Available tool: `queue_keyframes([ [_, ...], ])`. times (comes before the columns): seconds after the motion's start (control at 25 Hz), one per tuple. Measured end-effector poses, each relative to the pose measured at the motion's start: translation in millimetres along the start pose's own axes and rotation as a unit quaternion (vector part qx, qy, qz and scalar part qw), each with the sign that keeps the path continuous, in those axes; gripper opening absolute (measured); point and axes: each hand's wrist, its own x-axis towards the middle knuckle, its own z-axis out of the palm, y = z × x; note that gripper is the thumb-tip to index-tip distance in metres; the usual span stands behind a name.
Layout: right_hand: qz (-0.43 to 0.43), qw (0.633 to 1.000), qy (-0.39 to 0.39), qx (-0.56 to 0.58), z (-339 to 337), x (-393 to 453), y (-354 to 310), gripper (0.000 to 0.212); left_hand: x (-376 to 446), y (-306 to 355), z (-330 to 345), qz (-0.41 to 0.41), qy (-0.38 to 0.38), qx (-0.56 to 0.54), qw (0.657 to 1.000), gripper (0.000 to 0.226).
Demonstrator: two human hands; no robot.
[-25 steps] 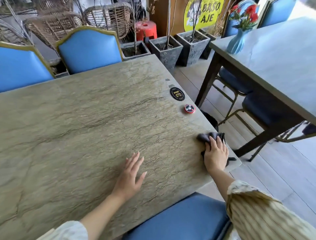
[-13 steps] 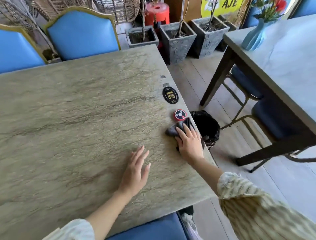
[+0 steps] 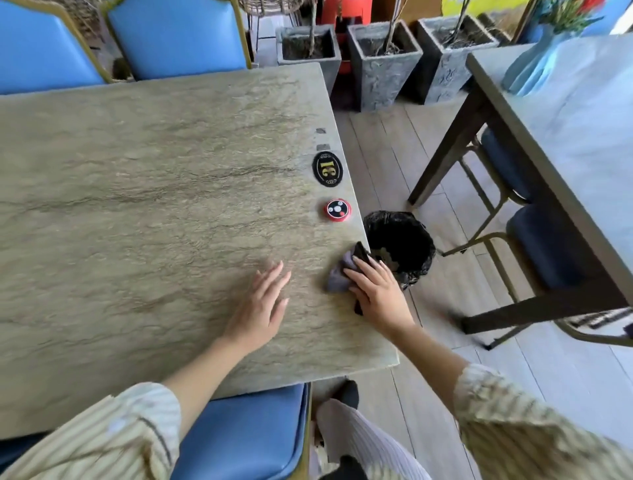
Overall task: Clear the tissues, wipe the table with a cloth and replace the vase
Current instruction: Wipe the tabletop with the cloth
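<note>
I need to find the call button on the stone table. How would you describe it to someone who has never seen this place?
Start from the stone table and follow its right edge. The call button lies there, between the black oval number plate farther away and the dark cloth under the right hand. It is the only small round red thing, with a black face.

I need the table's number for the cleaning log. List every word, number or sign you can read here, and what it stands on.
"31": gold digits, seen upside down, on the black oval plaque fixed near the right edge of the stone table.
Round red call button: only small white and red dots, no readable text.
Yellow sign at the top edge: cut off by the frame, nothing legible.
No other text shows.
</note>
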Motion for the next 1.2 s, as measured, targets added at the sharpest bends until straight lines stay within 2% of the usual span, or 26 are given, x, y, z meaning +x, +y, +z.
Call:
queue_keyframes([
  [0.08,0.104,0.994,0.023,-0.020,11.1,5.5,-20.6,0.038,-9.3,0.8,-1.1,-0.006,-0.022,0.026,0.999,0.053],
  [0.12,0.120,0.992,0.029,-0.024,15.9,2.6,-33.7,0.039,-13.9,1.0,-1.6,-0.010,-0.037,0.039,0.998,0.055],
  [0.2,0.085,0.996,0.020,-0.016,20.1,-17.8,-61.1,0.037,-23.7,2.2,-5.5,-0.019,-0.065,0.059,0.996,0.060],
  [0.28,0.015,1.000,-0.026,-0.009,16.4,-48.3,-78.7,0.035,-32.0,7.5,-11.1,-0.019,-0.092,0.064,0.993,0.066],
  [0.36,-0.042,0.997,-0.058,-0.012,6.5,-75.2,-77.4,0.035,-38.8,14.5,-18.7,-0.030,-0.110,0.062,0.992,0.070],
  [0.44,-0.061,0.996,-0.059,-0.030,-8.6,-94.2,-62.8,0.038,-39.9,22.3,-26.4,-0.055,-0.122,0.046,0.990,0.070],
  [0.52,-0.015,0.999,-0.025,-0.022,-22.1,-106.9,-45.1,0.046,-38.8,30.1,-32.0,-0.075,-0.125,0.046,0.988,0.071],
  [0.6,0.149,0.987,0.026,0.063,-36.1,-110.9,-38.6,0.033,-38.1,39.6,-35.5,-0.085,-0.145,0.029,0.985,0.074],
  [0.64,0.264,0.952,0.060,0.140,-43.6,-110.5,-35.7,0.026,-37.2,44.4,-36.6,-0.091,-0.163,0.017,0.982,0.076],
  [0.72,0.460,0.838,0.122,0.266,-67.7,-107.9,-27.2,0.020,-36.0,55.7,-36.6,-0.105,-0.190,0.006,0.976,0.078],
  [0.8,0.538,0.754,0.141,0.349,-91.3,-106.5,-14.6,0.022,-33.3,66.9,-34.5,-0.119,-0.203,0.010,0.972,0.079],
  [0.96,0.571,0.580,0.166,0.556,-132.3,-96.6,14.4,0.022,1.8,107.7,-17.7,-0.091,-0.204,0.009,0.975,0.074],
  [1.08,0.551,0.532,0.161,0.622,-162.7,-79.3,45.6,0.029,57.3,156.4,3.5,-0.040,-0.158,-0.035,0.986,0.057],
  [1.12,0.538,0.509,0.155,0.654,-173.9,-73.3,55.1,0.029,76.9,175.9,9.4,-0.035,-0.141,-0.058,0.988,0.050],
  [1.2,0.531,0.490,0.156,0.674,-202.9,-64.0,88.5,0.027,122.2,225.5,26.1,-0.048,-0.118,-0.130,0.983,0.037],
])
